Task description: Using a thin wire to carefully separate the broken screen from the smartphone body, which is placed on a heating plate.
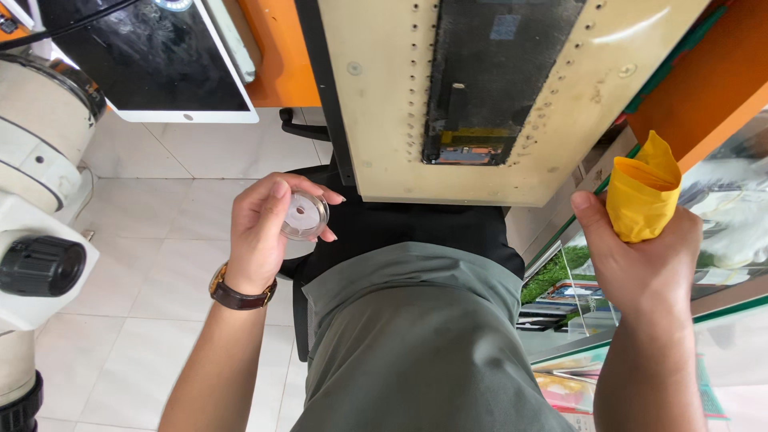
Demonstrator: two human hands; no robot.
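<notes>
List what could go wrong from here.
1. The left hand pinches the small clear round disc by fingertips alone above the tiled floor; a slip would likely drop it there.
2. The right hand grips a bunched yellow cloth beside the glass counter, so it seems unable to catch the disc.

white tablet (152, 60), microscope (36, 200) — beige perforated board (512, 96), tiled floor (144, 240)
</notes>
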